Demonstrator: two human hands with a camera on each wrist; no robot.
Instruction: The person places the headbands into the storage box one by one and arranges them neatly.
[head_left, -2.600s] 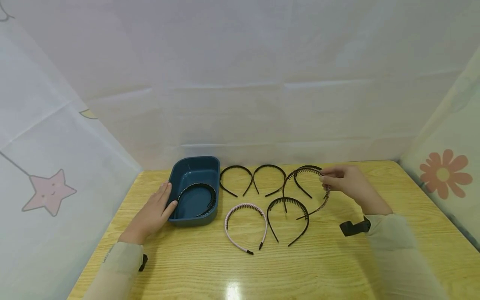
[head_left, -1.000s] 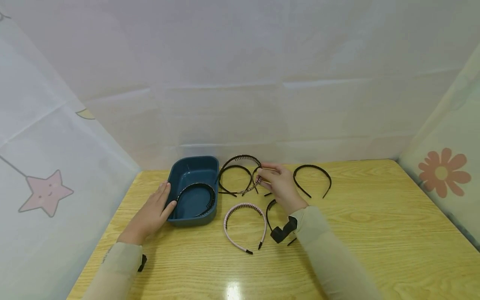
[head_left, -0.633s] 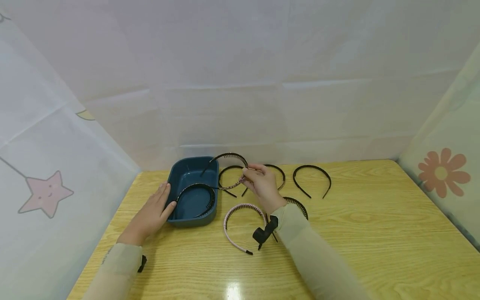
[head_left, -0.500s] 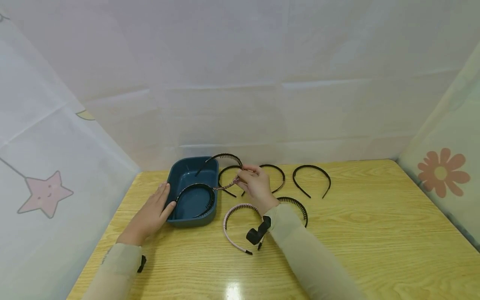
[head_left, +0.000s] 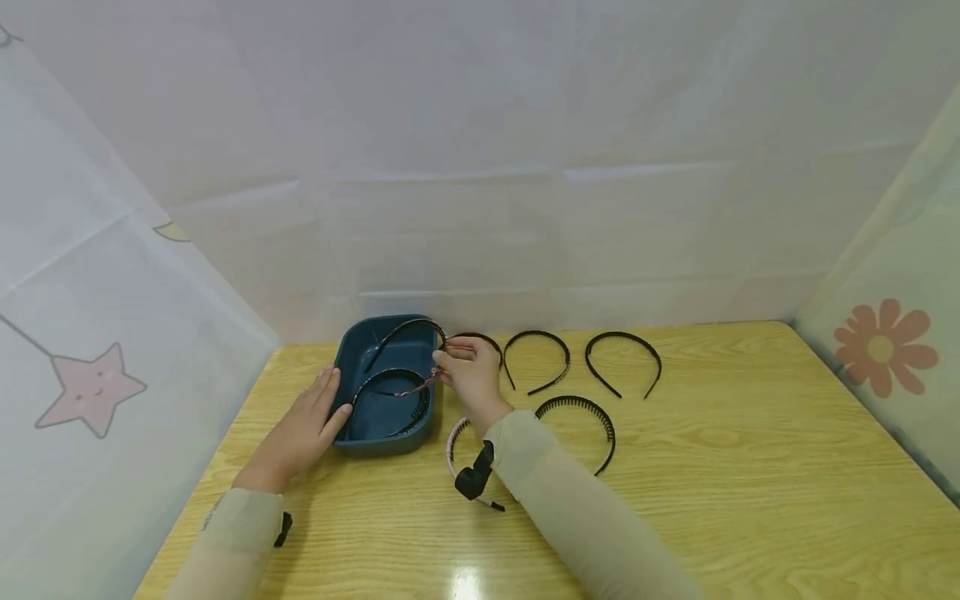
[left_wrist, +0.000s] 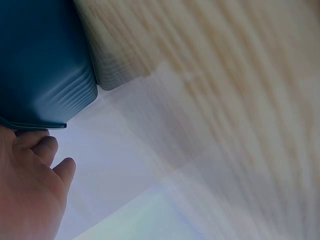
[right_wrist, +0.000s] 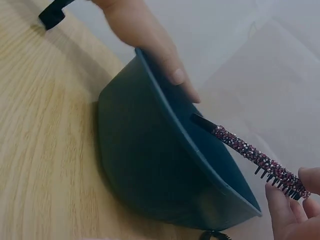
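My right hand pinches one side of a dark toothed headband studded with pink and silver glitter. The headband is tilted over the open blue plastic basin, and in the right wrist view its bare black tip overlaps the basin's opening. Inside the basin lies another black headband. My left hand rests against the basin's left rim with fingers extended. In the left wrist view, the fingertips are right at the rim's underside.
Black headbands lie in a row along the table's back, one partly behind my right hand. Nearer, a pink headband and a toothed black headband are partly covered by my right arm. A white cloth wall stands behind the wooden table.
My right hand has carried the glitter headband leftward from the right of the table, past the other headbands, to over the basin. My left hand has stayed on the rim.
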